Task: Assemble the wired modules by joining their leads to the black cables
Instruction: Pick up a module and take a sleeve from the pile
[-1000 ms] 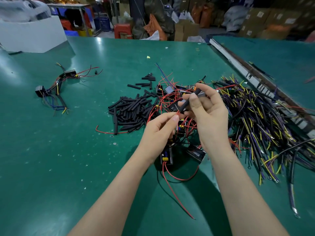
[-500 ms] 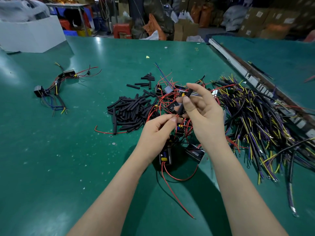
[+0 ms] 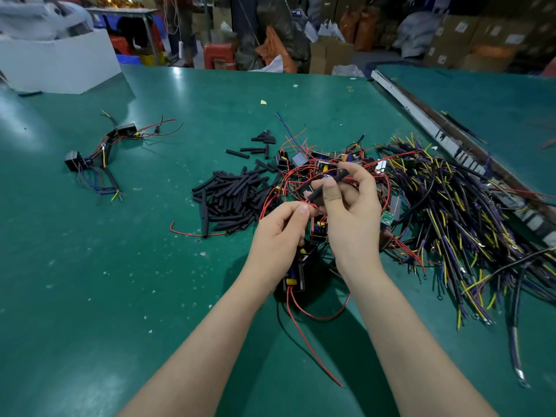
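Observation:
Over the middle of the green table (image 3: 150, 296), my right hand (image 3: 352, 218) pinches a short black sleeve tube (image 3: 326, 188) between thumb and fingers, tilted up to the right. My left hand (image 3: 279, 236) pinches a thin red lead (image 3: 304, 320) right at the tube's lower end. That lead runs down to a small black module (image 3: 293, 279) lying under my left wrist. More modules with red leads (image 3: 319, 167) lie tangled behind my hands. A big heap of black cables (image 3: 457, 224) with yellow and purple wires spreads to the right.
A pile of black sleeve tubes (image 3: 231, 200) lies left of my hands. Two joined modules with cables (image 3: 102, 152) sit at the far left. A white box (image 3: 60, 61) stands at the back left. A metal rail (image 3: 451, 145) borders the table on the right.
Both hands stay together at nearly the same spot. The black tube has shifted slightly lower in my right hand's pinch, and the left hand keeps the red lead at its end.

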